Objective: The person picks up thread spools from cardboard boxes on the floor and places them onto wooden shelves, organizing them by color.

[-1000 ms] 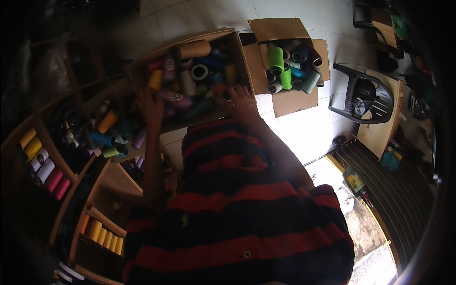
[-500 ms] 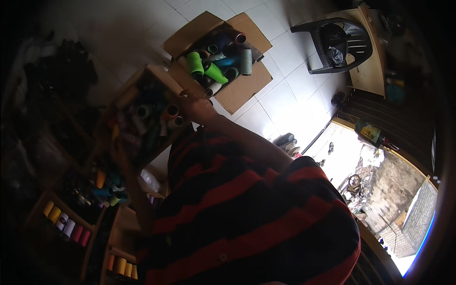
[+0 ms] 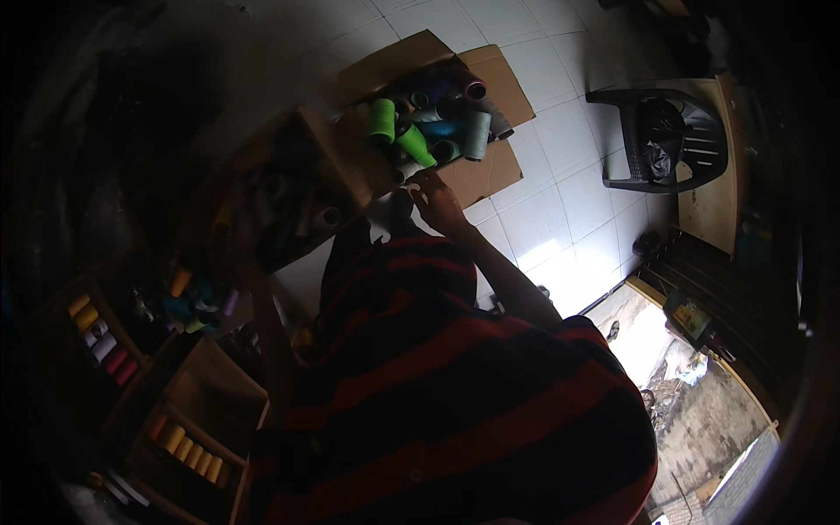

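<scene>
My right hand (image 3: pixel 439 206) is at the near edge of an open cardboard box (image 3: pixel 500 175) filled with thread cones. Its fingers look loosely bent and apart, close to a pale thread cone (image 3: pixel 407 170), and I see nothing held in them. Two bright green thread cones (image 3: pixel 382 121) lie on top of the pile, with a grey-green cone (image 3: pixel 477 136) to their right. My left hand (image 3: pixel 243 258) reaches into deep shadow at a second cardboard box (image 3: pixel 337 162) of cones on the left. Its fingers are lost in the dark.
Wooden shelving (image 3: pixel 206 385) at lower left holds a row of yellow thread spools (image 3: pixel 192 454). Loose spools (image 3: pixel 188 306) lie beyond it. A black plastic chair (image 3: pixel 661 140) with a black bag stands at the right on the tiled floor (image 3: pixel 560 140). A bright doorway opens at lower right.
My right hand has moved from the left box's corner to the near edge of the right box. The view has shifted, and the left box is darker.
</scene>
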The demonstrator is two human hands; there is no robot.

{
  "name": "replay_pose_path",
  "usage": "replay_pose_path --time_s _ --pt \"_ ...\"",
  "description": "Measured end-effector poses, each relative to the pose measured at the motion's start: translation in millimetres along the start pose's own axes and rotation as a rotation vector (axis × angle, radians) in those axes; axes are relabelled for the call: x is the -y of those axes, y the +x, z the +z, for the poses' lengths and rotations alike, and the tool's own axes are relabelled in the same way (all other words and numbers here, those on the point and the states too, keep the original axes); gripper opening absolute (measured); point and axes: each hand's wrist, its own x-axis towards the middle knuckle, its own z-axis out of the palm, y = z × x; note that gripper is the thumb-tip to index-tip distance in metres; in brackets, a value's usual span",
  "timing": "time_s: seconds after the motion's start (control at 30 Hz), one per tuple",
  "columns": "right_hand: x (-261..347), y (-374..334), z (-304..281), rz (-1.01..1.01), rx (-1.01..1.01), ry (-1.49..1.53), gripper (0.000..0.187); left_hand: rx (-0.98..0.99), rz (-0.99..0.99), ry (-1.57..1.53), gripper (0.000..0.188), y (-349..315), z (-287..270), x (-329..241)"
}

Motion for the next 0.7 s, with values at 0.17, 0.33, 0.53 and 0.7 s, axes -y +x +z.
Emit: replay_pose_path --time_s 0.17,0.33,0.53,0.7 --pt "13.3 7.0 14.2 -0.089 0.187 0.001 0.026 -0.038 -0.661 -1.734 0.055 -21.8 -3.0 -32.7" --pt "46.6 23.2 19.2 -0.217 0.287 0.038 0.026 -0.282 -0.592 -1.783 0.050 2.0 -71.5 -42.5" --pt "83.1 35.6 56.1 -0.301 0.344 -0.017 0.024 -0.218 -0.392 -2.108 0.032 12.0 -96.2 -29.5" --pt "140.7 42.2 105.4 -0.278 0.410 0.009 0.023 -0.087 -0.548 -2.459 0.029 -25.7 -62.9 3.8"
